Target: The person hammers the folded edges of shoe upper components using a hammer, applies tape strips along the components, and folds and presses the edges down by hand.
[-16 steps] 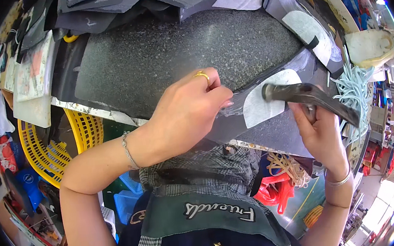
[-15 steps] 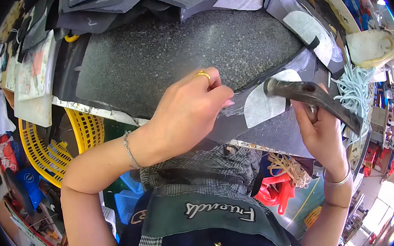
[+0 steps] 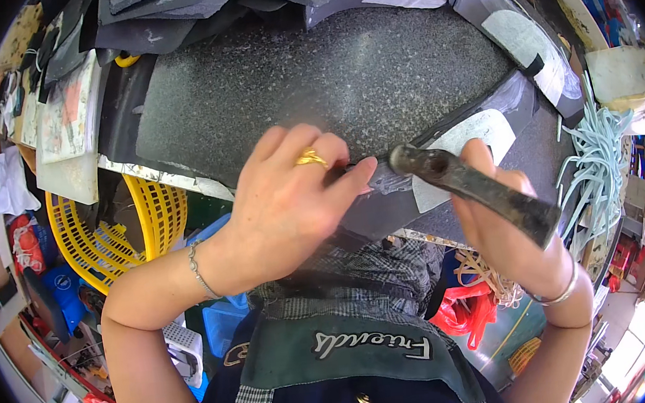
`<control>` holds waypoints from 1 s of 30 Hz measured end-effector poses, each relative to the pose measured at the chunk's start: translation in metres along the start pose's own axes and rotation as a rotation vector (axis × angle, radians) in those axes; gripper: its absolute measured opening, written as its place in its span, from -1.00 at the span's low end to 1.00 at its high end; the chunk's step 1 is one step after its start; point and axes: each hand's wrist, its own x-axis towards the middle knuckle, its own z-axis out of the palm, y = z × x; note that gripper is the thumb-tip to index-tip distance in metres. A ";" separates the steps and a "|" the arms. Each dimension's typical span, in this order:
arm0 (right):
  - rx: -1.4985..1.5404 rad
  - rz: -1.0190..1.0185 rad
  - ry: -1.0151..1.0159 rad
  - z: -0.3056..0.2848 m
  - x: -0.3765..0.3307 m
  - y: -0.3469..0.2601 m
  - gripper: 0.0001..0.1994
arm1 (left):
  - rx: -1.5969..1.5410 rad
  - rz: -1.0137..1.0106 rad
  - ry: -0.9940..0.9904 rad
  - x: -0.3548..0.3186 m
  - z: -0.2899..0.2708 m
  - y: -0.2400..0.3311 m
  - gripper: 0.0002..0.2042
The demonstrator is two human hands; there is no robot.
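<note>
While my right fingers [image 3: 478,157] wrap a dark metal hammer [image 3: 478,186], my left fingers [image 3: 352,181] curl, grip unclear, at a flat dark-grey sheet [image 3: 385,209] on the bench [image 3: 173,177]. White rounded patch's [image 3: 479,138] on; rest, can't tell.

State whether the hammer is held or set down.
Held: the right hand curls behind the hammer's head, with its handle hidden from view.
</note>
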 end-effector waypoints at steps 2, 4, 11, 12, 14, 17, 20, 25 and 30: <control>-0.028 -0.007 -0.042 -0.004 -0.001 0.007 -0.83 | -0.042 -0.124 0.044 -0.009 -0.001 0.003 -0.58; -0.053 -0.021 -0.084 -0.005 0.000 0.006 -0.84 | -0.077 -0.253 0.087 -0.017 0.000 0.004 -0.56; -0.166 0.046 0.037 0.007 0.003 -0.010 -0.84 | -0.016 -0.156 0.171 -0.025 0.009 0.009 -0.61; 0.145 0.157 -0.007 0.009 0.004 -0.008 -0.84 | 0.008 -0.133 0.157 -0.024 0.008 0.010 -0.62; -0.011 0.080 0.046 0.013 0.010 -0.010 -0.85 | 0.037 -0.108 0.144 -0.022 0.007 0.009 -0.62; -0.017 0.080 0.051 0.013 0.013 -0.012 -0.88 | 0.092 -0.111 0.124 -0.024 0.006 0.013 -0.64; 0.122 0.063 -0.049 0.012 0.017 -0.006 -0.92 | 0.135 -0.082 0.126 -0.024 0.006 0.011 -0.65; 0.163 -0.118 -0.099 0.005 0.028 -0.011 -0.67 | 0.080 -0.083 0.132 -0.025 0.006 0.012 -0.67; 0.167 -0.155 -0.134 -0.008 0.019 0.006 -0.77 | 0.085 -0.146 0.094 -0.024 -0.012 0.002 -0.74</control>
